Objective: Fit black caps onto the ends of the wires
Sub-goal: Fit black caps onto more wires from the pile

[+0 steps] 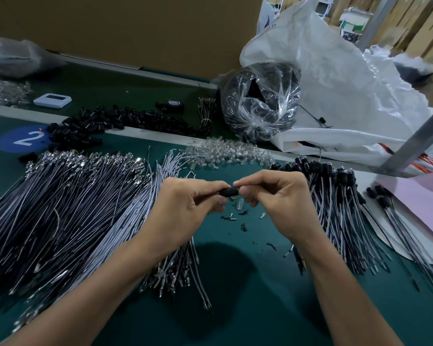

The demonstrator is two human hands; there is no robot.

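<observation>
In the head view, the left hand [185, 206] and the right hand [275, 201] meet above the green table [235, 283]. Both pinch one black cap [229, 191] with finger and thumb. The wire end is hidden by the fingers, so I think it is best to keep the cap straight, push slowly, and then lay it with the capped wires [335, 208] on the right.

Head-worn, looking down (close) at table [260, 308].
</observation>
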